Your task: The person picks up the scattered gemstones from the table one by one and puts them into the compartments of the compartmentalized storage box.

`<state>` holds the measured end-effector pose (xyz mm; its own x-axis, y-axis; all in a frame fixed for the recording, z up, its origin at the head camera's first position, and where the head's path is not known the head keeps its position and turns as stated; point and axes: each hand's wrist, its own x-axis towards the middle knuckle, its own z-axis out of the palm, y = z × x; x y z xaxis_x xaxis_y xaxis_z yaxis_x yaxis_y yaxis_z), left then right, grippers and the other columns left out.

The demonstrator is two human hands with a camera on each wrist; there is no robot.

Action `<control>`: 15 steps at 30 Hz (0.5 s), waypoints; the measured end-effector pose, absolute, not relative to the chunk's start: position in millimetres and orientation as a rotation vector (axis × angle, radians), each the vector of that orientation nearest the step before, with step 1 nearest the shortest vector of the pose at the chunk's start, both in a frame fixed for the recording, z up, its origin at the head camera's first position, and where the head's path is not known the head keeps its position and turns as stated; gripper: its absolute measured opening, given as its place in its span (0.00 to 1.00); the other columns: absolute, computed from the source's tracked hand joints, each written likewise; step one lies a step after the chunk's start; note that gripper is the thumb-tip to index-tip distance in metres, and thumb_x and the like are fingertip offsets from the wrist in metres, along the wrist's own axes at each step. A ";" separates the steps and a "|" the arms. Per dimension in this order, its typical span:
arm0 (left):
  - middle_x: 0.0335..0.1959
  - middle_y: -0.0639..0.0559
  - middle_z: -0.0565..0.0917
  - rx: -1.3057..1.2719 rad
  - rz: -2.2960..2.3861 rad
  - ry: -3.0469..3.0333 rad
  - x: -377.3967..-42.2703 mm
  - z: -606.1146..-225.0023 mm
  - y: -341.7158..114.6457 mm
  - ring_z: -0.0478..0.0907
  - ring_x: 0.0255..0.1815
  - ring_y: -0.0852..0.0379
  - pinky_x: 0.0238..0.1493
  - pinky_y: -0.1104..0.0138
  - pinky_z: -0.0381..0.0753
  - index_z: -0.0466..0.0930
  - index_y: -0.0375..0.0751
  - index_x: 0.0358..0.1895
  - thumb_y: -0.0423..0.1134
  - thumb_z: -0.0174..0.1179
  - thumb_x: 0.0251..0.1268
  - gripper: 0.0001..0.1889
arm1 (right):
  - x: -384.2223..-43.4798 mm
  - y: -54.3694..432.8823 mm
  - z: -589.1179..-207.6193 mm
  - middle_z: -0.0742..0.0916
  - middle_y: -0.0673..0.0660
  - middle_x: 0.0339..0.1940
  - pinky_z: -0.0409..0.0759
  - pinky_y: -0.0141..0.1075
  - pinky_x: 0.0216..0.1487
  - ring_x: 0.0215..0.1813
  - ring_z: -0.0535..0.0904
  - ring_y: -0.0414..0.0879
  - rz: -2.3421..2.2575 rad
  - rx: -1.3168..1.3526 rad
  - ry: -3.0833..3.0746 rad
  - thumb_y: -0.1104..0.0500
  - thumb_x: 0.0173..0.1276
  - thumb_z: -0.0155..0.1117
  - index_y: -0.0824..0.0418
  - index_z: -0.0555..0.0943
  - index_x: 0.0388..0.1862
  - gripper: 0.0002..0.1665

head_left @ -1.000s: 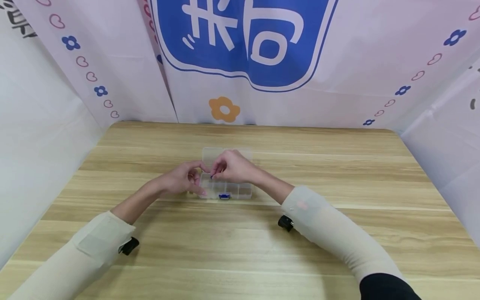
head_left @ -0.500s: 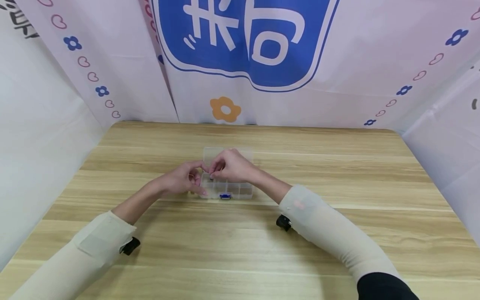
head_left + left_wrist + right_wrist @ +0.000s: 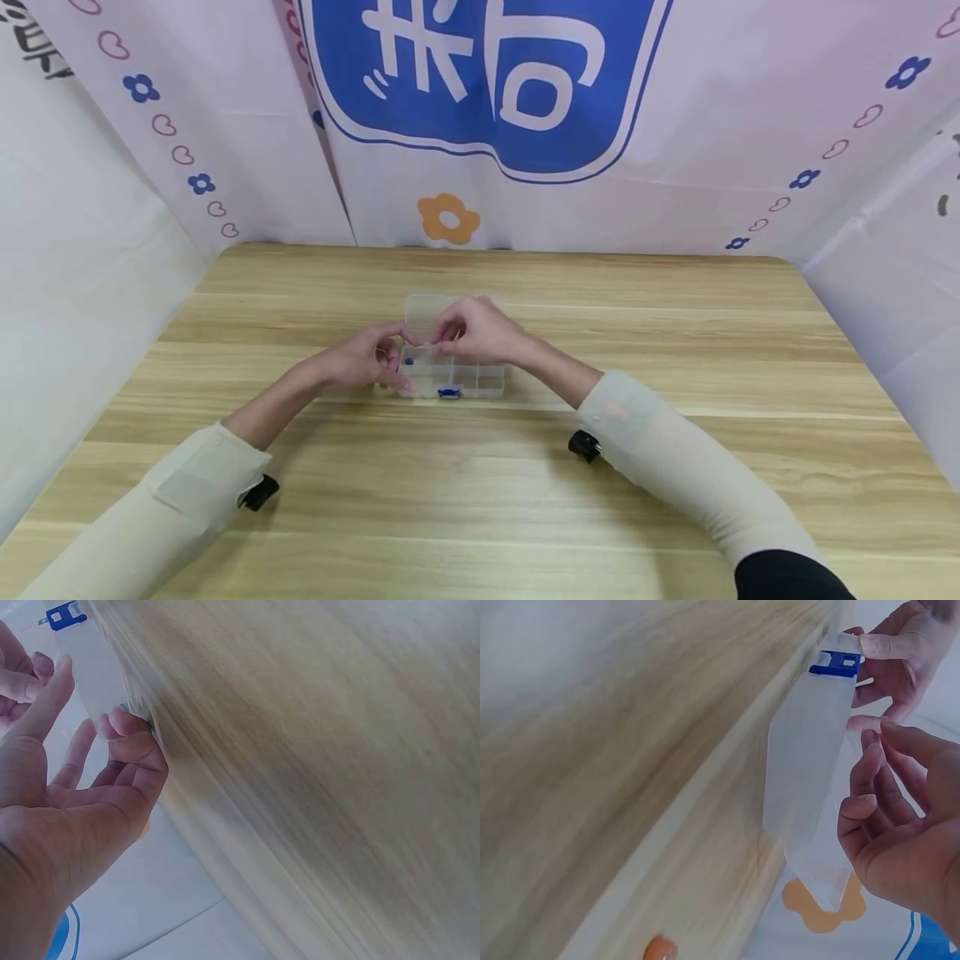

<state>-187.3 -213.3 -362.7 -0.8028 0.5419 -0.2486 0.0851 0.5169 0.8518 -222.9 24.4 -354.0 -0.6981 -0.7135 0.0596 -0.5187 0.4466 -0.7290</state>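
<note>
A clear plastic compartment box (image 3: 491, 382) with a blue latch (image 3: 449, 392) lies on the table, its lid (image 3: 424, 308) open toward the back. My left hand (image 3: 363, 358) grips its left end, thumb at the front corner and index finger at the back. One tiny blue piece (image 3: 408, 361) sits in the left rear compartment. Over the rear compartments hovers my right hand (image 3: 480, 332), fingers loosely curled. In the right wrist view its thumb and index fingertips (image 3: 887, 725) are close together, with nothing visible between them. The left hand (image 3: 907, 656) shows beyond the latch.
The wood-grain table (image 3: 480, 492) extends around the box on all sides. Behind it hangs a white printed cloth (image 3: 600, 217) with an orange flower. A small orange rounded shape (image 3: 661, 949) shows at the bottom of the right wrist view.
My right hand has let go of the tiny blue piece, which now lies in the left rear compartment, and has shifted slightly right and back. The left hand stays put.
</note>
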 end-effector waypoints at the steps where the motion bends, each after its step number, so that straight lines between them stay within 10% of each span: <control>1: 0.27 0.49 0.74 0.518 1.235 2.269 -187.4 -363.1 -213.1 0.69 0.29 0.56 0.32 0.68 0.69 0.70 0.27 0.62 0.28 0.73 0.60 0.29 | -222.4 26.9 -353.5 0.91 0.55 0.33 0.83 0.29 0.44 0.36 0.86 0.42 -1.100 -1.063 2.444 0.66 0.68 0.72 0.66 0.89 0.39 0.04; 15: 0.28 0.48 0.74 0.535 1.236 2.264 -190.4 -366.7 -216.3 0.70 0.30 0.55 0.31 0.69 0.69 0.70 0.27 0.64 0.28 0.74 0.59 0.31 | -215.6 67.1 -350.8 0.90 0.54 0.31 0.84 0.32 0.44 0.35 0.85 0.42 -1.158 -1.018 2.426 0.67 0.66 0.74 0.68 0.88 0.41 0.07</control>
